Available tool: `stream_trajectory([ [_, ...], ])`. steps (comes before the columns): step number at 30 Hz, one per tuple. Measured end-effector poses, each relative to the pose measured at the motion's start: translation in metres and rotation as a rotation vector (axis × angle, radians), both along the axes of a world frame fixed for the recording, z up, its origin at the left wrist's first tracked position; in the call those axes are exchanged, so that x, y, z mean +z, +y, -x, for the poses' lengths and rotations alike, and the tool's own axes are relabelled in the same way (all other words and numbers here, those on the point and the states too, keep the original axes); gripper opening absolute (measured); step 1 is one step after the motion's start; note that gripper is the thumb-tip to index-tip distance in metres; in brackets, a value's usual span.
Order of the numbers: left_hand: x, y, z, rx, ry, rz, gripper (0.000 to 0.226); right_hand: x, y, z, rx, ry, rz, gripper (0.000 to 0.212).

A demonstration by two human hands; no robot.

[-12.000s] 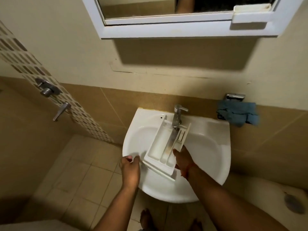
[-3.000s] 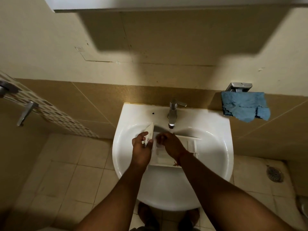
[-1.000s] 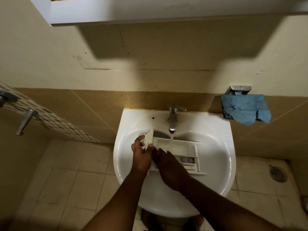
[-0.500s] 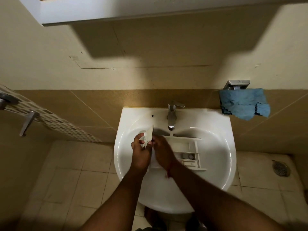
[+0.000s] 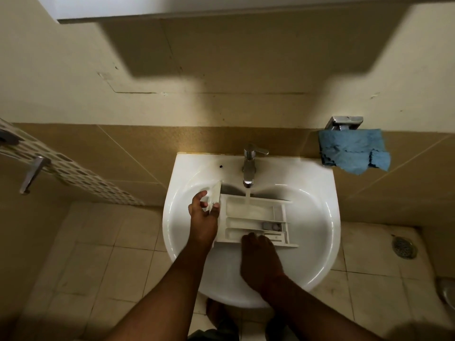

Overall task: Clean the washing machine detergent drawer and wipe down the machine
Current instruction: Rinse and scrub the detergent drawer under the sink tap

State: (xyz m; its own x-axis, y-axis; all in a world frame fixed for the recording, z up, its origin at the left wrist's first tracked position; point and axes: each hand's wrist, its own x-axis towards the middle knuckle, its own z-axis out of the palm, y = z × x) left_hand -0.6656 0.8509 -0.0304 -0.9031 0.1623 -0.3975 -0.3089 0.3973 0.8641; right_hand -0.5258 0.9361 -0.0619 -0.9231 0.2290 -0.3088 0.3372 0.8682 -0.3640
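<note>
With the detergent drawer (image 5: 253, 221) lying across the sink (image 5: 317, 254) under the running tap (image 5: 249, 168), left hand (image 5: 203, 221) fingers pinching its front panel, right hand (image 5: 258, 257) fingers seemingly pressed along its near edge, the wet plastic could slip and knock the basin.

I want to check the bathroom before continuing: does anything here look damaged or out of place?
The blue cloth hanging from the metal wall holder has a ragged, torn lower edge. Nothing else stands out.

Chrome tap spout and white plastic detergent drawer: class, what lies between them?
In the head view, a thin stream of running water falls from the chrome tap spout into the white plastic detergent drawer; nothing else lies between.
</note>
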Motion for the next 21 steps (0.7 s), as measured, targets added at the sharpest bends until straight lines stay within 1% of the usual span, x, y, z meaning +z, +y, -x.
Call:
stream_trajectory([
  [2,0.001,0.000,-0.001,-0.008,0.005,0.001,0.045,0.007,-0.015,0.020,0.084,-0.023,0.073,0.061],
  [4,0.002,0.000,-0.001,-0.014,0.011,0.011,0.045,0.009,-0.003,0.022,0.090,-0.019,0.168,0.064],
  [5,0.002,0.000,-0.001,-0.009,0.011,0.014,0.045,0.010,0.011,0.019,0.095,-0.034,0.184,0.064],
  [7,0.002,0.000,-0.001,0.000,0.011,0.013,0.046,0.008,0.041,0.013,0.125,-0.141,0.150,0.053],
  [8,0.002,0.001,-0.001,-0.002,0.014,0.014,0.047,0.009,0.053,0.015,0.109,-0.173,0.168,0.042],
  [9,0.002,0.001,-0.001,-0.006,0.021,0.016,0.047,0.010,0.062,0.023,0.042,-0.165,0.239,0.030],
  [10,0.001,0.001,-0.001,-0.009,0.022,0.020,0.047,0.014,0.068,0.036,-0.118,-0.104,0.388,0.022],
  [11,0.001,0.002,-0.001,-0.011,0.020,0.023,0.047,0.019,0.073,0.051,-0.395,-0.026,0.652,0.019],
  [12,0.002,0.002,-0.002,-0.012,0.018,0.024,0.047,0.023,0.074,0.068,-0.713,0.072,1.014,0.017],
  [13,0.002,0.002,-0.002,-0.011,0.017,0.021,0.047,0.025,0.074,0.081,-0.987,0.149,1.354,0.016],
  [14,0.002,0.002,-0.002,-0.007,0.017,0.017,0.047,0.026,0.074,0.092,-1.157,0.184,1.620,0.015],
  [15,0.003,0.003,-0.002,-0.004,0.020,0.013,0.047,0.023,0.071,0.101,-1.220,0.196,1.778,0.015],
  [16,0.003,0.002,-0.002,-0.003,0.022,0.012,0.047,0.025,0.064,0.108,-1.183,0.155,1.758,0.017],
  [17,0.003,0.002,-0.002,-0.001,0.023,0.011,0.047,0.028,0.054,0.111,-1.006,0.107,1.573,0.018],
  [18,0.003,0.002,-0.002,0.003,0.020,0.011,0.047,0.028,0.044,0.109,-0.739,0.098,1.286,0.019],
  [19,0.002,0.001,-0.001,0.009,0.016,0.009,0.047,0.026,0.033,0.102,-0.411,0.124,0.984,0.017],
  [20,0.002,0.001,-0.001,0.014,0.012,0.007,0.047,0.017,0.024,0.092,-0.133,0.158,0.692,0.016],
  [21,0.002,0.001,-0.001,0.015,0.010,0.006,0.048,0.007,0.021,0.076,0.030,0.192,0.470,0.016],
])
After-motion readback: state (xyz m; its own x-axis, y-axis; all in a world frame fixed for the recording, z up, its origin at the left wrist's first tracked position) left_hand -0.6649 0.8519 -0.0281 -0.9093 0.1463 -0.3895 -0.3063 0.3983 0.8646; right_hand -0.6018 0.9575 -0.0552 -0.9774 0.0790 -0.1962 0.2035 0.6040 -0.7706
